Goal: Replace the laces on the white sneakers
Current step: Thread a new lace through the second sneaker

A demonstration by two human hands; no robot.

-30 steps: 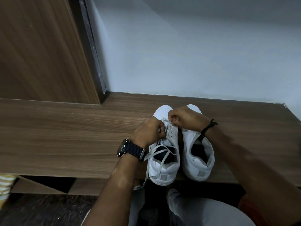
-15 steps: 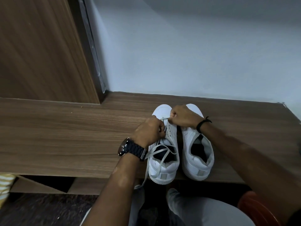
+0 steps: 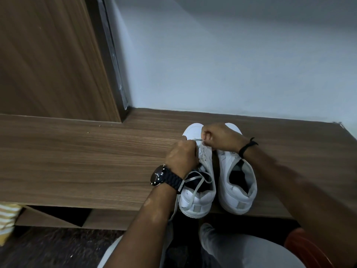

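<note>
A wooden shelf (image 3: 77,161) carries two white sneakers (image 3: 239,186) side by side at its near edge. Over the left sneaker (image 3: 201,202), the left hand (image 3: 182,157) and right hand (image 3: 220,137) curl tight, each pinching the lace (image 3: 195,187) near the toe eyelets; its loose ends trail across the heel opening.

You have a long brown wood-grain laminate bench (image 3: 81,163) before you. Two white leather low-top sneakers stand on it at about five o'clock, side by side, toes toward twelve: the left sneaker (image 3: 201,200) and the right sneaker (image 3: 241,194), heels at its near edge.
</note>
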